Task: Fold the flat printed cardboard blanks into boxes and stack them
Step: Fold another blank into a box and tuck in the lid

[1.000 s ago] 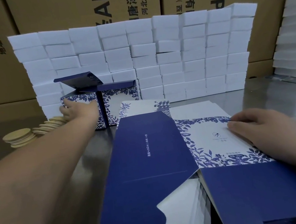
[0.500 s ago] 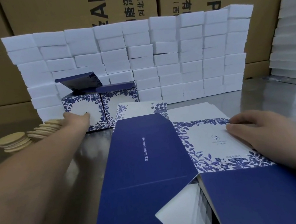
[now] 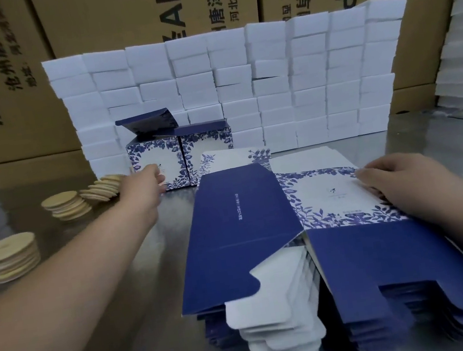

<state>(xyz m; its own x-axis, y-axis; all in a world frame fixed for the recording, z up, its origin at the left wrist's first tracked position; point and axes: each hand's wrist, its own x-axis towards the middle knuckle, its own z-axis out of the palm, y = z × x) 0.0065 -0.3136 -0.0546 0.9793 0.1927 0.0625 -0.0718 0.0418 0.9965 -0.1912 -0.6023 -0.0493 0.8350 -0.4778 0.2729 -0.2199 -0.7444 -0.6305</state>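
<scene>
Brown cartons [image 3: 110, 19] read 唐泽通 (also 科技有).

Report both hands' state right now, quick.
Left hand: at the folded box's front; whether it grips cannot be told.
Right hand: open, fingers resting on the top flat blank.

The steel table [image 3: 146, 338] carries stacked blanks [image 3: 248, 233], two folded boxes [image 3: 208, 148], wooden discs [image 3: 8, 259] and white blocks [image 3: 270, 79].

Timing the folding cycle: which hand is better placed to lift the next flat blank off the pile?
Right. The right hand rests on the top blank; the left hand is stretched out at the folded box.
</scene>
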